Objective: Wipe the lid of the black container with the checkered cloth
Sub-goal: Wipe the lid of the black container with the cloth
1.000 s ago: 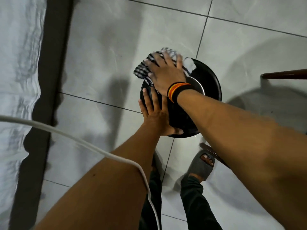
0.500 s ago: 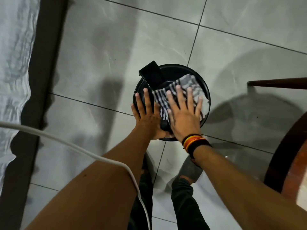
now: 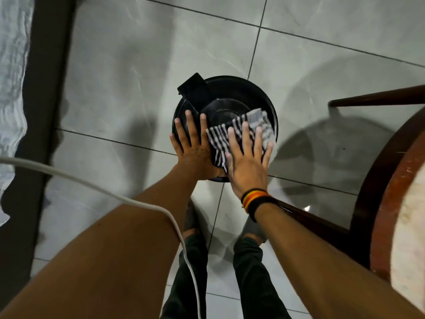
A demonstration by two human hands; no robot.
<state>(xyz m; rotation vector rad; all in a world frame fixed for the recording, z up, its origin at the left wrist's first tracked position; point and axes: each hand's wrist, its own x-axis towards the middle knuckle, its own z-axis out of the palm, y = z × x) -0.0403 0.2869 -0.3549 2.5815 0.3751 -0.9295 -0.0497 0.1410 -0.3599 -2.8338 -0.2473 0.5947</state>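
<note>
The black round container (image 3: 232,97) stands on the grey tiled floor, seen from above, with a black rectangular tab (image 3: 195,90) sticking out at its far left. My left hand (image 3: 195,150) lies flat on the lid's near left part, fingers apart. My right hand (image 3: 248,164), with a striped wristband, presses the checkered cloth (image 3: 257,122) flat against the lid's near right part. The cloth reaches out past my fingertips toward the lid's right rim. The near edge of the lid is hidden under both hands.
A round dark-wood table edge (image 3: 386,180) and a wooden leg (image 3: 379,99) stand close at the right. A white cable (image 3: 92,187) crosses over my left forearm. White fabric (image 3: 11,77) and a dark strip run along the left. My feet (image 3: 253,229) are just below the container.
My right hand has slid the cloth from the lid's far left across to its near right side. My left hand has stayed on the lid's left.
</note>
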